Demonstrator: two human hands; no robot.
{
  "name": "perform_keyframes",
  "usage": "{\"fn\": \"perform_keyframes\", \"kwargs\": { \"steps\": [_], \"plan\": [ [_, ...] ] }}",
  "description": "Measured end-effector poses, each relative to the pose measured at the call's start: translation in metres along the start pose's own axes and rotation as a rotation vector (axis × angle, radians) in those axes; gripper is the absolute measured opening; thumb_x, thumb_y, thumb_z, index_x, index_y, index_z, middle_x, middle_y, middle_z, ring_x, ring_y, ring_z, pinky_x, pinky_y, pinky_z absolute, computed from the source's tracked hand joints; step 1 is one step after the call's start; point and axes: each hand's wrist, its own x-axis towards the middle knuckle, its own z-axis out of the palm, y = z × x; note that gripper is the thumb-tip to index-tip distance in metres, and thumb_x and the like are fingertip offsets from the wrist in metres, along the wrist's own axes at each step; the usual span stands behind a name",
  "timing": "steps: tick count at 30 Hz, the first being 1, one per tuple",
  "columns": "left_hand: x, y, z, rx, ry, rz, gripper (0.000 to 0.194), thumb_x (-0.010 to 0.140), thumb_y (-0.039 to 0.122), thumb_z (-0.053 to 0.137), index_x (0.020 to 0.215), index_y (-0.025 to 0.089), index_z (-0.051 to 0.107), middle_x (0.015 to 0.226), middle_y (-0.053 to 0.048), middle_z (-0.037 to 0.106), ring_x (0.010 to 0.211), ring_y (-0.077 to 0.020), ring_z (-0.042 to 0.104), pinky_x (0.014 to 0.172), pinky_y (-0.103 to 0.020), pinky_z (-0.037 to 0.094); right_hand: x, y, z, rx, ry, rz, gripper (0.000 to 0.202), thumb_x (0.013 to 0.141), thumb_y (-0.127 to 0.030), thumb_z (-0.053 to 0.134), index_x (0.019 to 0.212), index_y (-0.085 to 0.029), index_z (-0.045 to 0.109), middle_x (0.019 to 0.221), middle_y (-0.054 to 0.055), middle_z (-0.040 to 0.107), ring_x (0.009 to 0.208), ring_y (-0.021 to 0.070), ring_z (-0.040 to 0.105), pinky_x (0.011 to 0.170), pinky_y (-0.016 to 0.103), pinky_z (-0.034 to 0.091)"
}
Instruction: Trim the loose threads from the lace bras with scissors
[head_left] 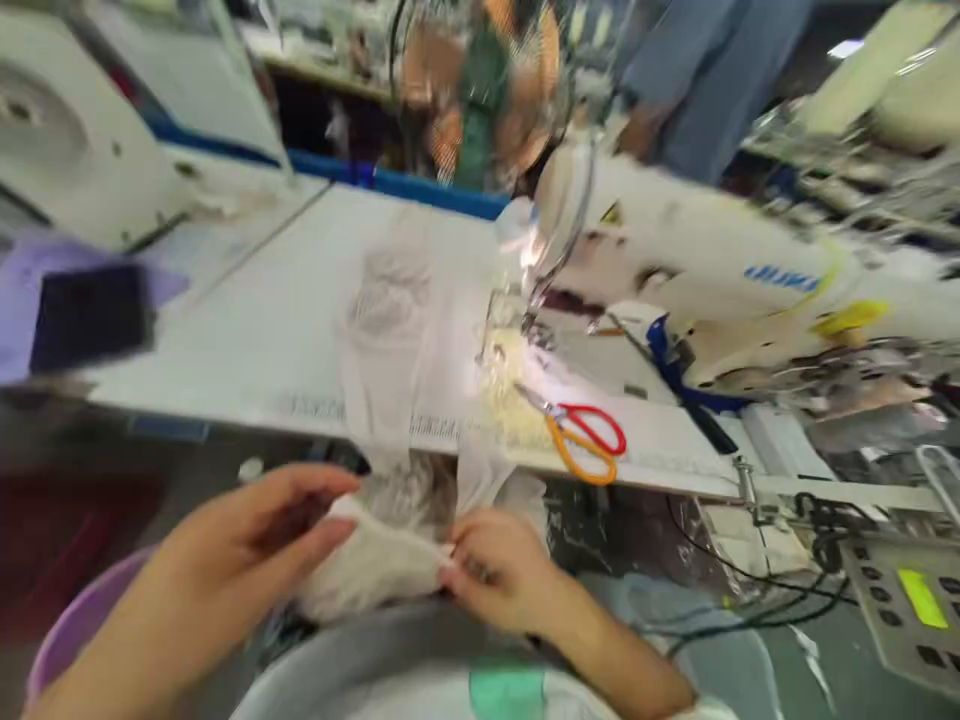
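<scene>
Below the front edge of the table, a piece of pale cloth is stretched between my two hands. My left hand has the cloth's white edge between thumb and fingers. Closed in a pinch, my right hand grips the other end of that edge. A sheer whitish fabric with a lace-like patch lies on the table and hangs over its edge toward my hands. Blur hides whether it joins the cloth I hold. Scissors with one red and one orange handle lie near the sewing machine's needle area.
A white sewing machine with a lit lamp stands on the white table. At left are a dark flat object on purple material and another machine. A fan stands behind. A control box and cables are at lower right.
</scene>
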Motion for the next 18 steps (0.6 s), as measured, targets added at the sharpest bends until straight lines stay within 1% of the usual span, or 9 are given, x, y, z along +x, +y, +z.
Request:
{"fn": "perform_keyframes", "kwargs": {
  "steps": [1,2,3,5,7,10,13,15,18],
  "plan": [
    [-0.009,0.0,0.005,-0.1,-0.098,-0.096,0.025,0.076,0.046,0.058,0.084,0.022,0.057,0.066,0.002,0.065,0.055,-0.0152,0.061,0.047,-0.023,0.048,-0.008,0.001,0.0,0.015,0.068,-0.03,0.014,0.078,-0.022,0.057,0.064,-0.017,0.055,0.076,0.008,0.066,0.072,0.0156,0.062,0.063,0.026,0.05],
    [-0.012,-0.001,0.01,-0.159,-0.109,-0.11,0.021,0.074,0.041,0.061,0.084,0.022,0.057,0.064,0.003,0.062,0.053,-0.0126,0.057,0.045,-0.02,0.044,-0.014,0.004,0.0,0.007,0.088,-0.027,0.012,0.078,-0.02,0.057,0.066,-0.017,0.056,0.078,0.008,0.066,0.072,0.0145,0.062,0.064,0.025,0.05],
    [-0.012,-0.003,0.014,-0.188,-0.093,-0.098,0.016,0.073,0.034,0.063,0.082,0.022,0.056,0.065,0.004,0.059,0.053,-0.0098,0.054,0.043,-0.018,0.041,-0.019,0.007,0.001,0.001,0.102,-0.015,0.011,0.078,-0.019,0.058,0.067,-0.016,0.056,0.077,0.008,0.065,0.071,0.0134,0.062,0.063,0.023,0.05],
    [-0.009,-0.008,0.021,-0.232,-0.122,-0.061,0.009,0.074,0.024,0.061,0.078,0.02,0.054,0.07,0.004,0.055,0.057,-0.0078,0.052,0.049,-0.017,0.042,-0.027,0.011,0.004,-0.012,0.122,0.042,0.009,0.078,-0.017,0.06,0.069,-0.017,0.057,0.075,0.006,0.064,0.069,0.0124,0.062,0.061,0.022,0.049],
    [-0.008,-0.013,0.024,-0.251,-0.17,-0.023,0.006,0.076,0.019,0.057,0.078,0.019,0.051,0.074,0.003,0.053,0.061,-0.0076,0.05,0.052,-0.018,0.042,-0.033,0.009,0.009,-0.039,0.161,0.079,0.008,0.077,-0.016,0.061,0.07,-0.017,0.056,0.072,0.005,0.064,0.068,0.0122,0.062,0.06,0.022,0.049],
    [-0.008,-0.022,0.021,-0.261,-0.213,0.007,0.005,0.079,0.017,0.054,0.08,0.019,0.049,0.076,0.003,0.05,0.064,-0.0082,0.049,0.055,-0.019,0.042,-0.033,0.006,0.02,-0.077,0.224,0.071,0.01,0.077,-0.016,0.061,0.07,-0.017,0.054,0.07,0.004,0.065,0.067,0.0123,0.062,0.059,0.022,0.05],
    [-0.004,-0.029,0.017,-0.242,-0.221,0.038,0.005,0.079,0.017,0.053,0.079,0.02,0.05,0.077,0.003,0.05,0.065,-0.0082,0.048,0.056,-0.02,0.041,-0.027,0.008,0.028,-0.088,0.243,0.083,0.011,0.078,-0.017,0.059,0.07,-0.017,0.053,0.071,0.004,0.065,0.064,0.0118,0.061,0.053,0.02,0.048],
    [-0.003,-0.031,0.013,-0.233,-0.241,0.046,0.004,0.078,0.019,0.055,0.079,0.02,0.051,0.075,0.004,0.051,0.062,-0.0076,0.047,0.055,-0.02,0.04,-0.025,0.008,0.03,-0.099,0.255,0.136,0.005,0.079,-0.019,0.059,0.077,-0.017,0.055,0.071,0.004,0.065,0.061,0.0115,0.06,0.05,0.019,0.047],
    [-0.006,-0.037,0.005,-0.208,-0.239,0.039,0.007,0.078,0.026,0.057,0.08,0.022,0.052,0.073,0.004,0.053,0.058,-0.0077,0.048,0.05,-0.019,0.04,-0.022,0.003,0.033,-0.112,0.231,0.143,0.017,0.08,-0.021,0.057,0.096,-0.015,0.057,0.074,0.005,0.065,0.064,0.0121,0.06,0.057,0.022,0.05]
  ]
}}
